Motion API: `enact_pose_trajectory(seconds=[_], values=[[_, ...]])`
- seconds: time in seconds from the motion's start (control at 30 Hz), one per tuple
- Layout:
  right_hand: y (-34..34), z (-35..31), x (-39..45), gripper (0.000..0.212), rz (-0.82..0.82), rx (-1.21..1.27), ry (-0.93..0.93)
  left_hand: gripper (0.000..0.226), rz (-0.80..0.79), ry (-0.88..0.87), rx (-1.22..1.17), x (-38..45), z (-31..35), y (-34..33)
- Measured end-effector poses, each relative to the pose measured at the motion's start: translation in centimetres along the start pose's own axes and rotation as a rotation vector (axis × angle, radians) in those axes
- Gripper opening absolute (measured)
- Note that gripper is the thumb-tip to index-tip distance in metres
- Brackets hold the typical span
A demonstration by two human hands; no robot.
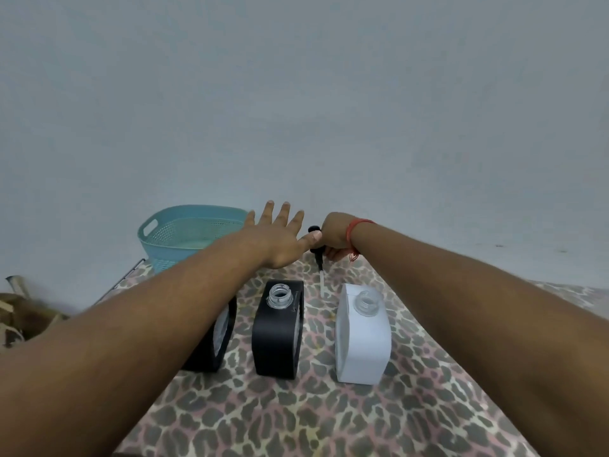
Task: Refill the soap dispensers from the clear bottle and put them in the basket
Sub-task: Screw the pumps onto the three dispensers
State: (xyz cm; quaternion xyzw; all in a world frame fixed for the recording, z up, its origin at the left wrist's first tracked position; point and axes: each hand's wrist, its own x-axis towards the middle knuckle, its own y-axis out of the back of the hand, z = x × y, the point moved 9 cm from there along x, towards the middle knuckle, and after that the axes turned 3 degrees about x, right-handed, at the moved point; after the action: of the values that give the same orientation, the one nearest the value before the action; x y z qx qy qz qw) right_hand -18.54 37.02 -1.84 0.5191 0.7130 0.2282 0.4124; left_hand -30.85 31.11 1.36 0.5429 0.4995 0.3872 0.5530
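Three square soap dispensers stand in a row on the leopard-print cloth. The black one (278, 334) in the middle and the white one (362, 338) on the right have open clear necks. A second black one (216, 341) on the left is largely hidden by my left forearm. My right hand (334, 235) grips a black pump head (317, 252) whose white tube hangs down behind the dispensers. My left hand (280, 232) is stretched out flat with fingers spread, just left of the pump, its thumb near it. The blue basket (184, 235) sits at the back left. No clear bottle is in view.
The table (296, 417) with the leopard-print cloth stands against a plain pale wall. A brown heap (23, 315) lies on the floor at the far left, past the table's left edge.
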Motion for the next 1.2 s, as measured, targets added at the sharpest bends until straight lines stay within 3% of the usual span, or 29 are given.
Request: enact_pose_trajectory(seconds=[0.1,0.3,0.43,0.8,0.97,1.2], values=[[2.4,-2.0,-2.8,0.021,0.151,0.197,0.115,0.08,0.03,0.02,0.0,-2.1,-0.4,1.6],[5.1,-5.9,-11.3,0.024,0.54,0.296,0.313,0.079,0.117,0.04,0.026,-7.7,-1.9,4.3],[4.3,-8.0,-16.3,0.024,0.648,0.406,0.4,0.08,0.169,0.067,0.004,-11.2,-3.9,5.2],[-1.7,-14.3,-22.3,0.031,0.65,0.456,0.565,0.101,0.178,0.154,-0.206,-18.0,-9.9,-0.7],[-3.8,-16.1,-23.0,0.04,0.63,0.371,0.619,0.115,0.202,0.205,-0.39,-18.5,-10.2,-4.4],[-5.7,-15.9,-22.5,0.04,0.595,0.349,0.601,0.114,0.315,0.255,-0.526,-18.1,-9.3,-6.1]])
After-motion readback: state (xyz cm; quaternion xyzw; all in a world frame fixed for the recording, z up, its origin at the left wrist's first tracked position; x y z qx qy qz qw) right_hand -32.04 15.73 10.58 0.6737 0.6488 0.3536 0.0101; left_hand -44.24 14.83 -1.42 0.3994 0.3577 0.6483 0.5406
